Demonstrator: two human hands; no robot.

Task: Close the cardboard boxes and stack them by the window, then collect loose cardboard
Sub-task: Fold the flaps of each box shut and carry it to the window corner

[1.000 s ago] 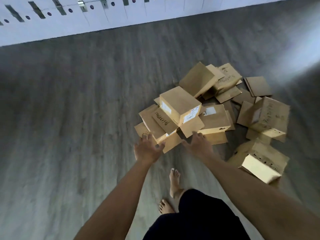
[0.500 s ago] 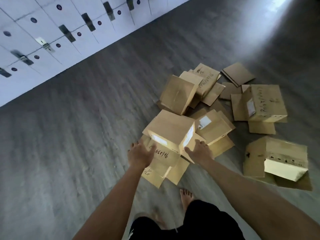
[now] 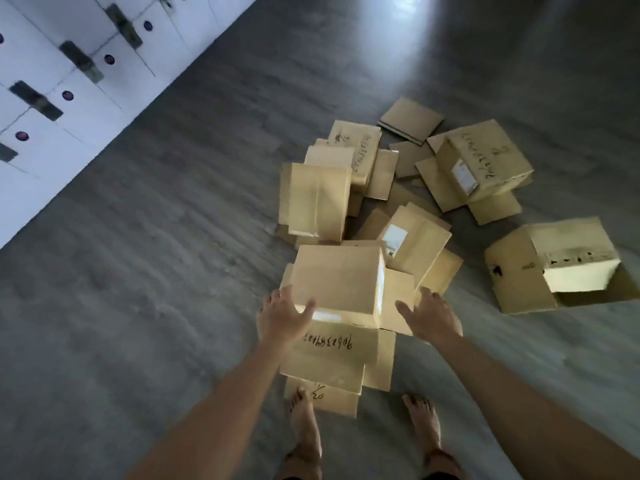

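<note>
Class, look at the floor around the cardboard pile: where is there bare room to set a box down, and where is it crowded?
Bare grey floor runs from the pile to the white lockers, and beyond it toward the light patch. It is crowded between the boxes: flaps and loose cardboard sheets overlap there.

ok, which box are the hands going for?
The closed box atop the nearest pile: left hand touches its near corner, right hand hovers beside it. Other boxes lie farther off.
</note>
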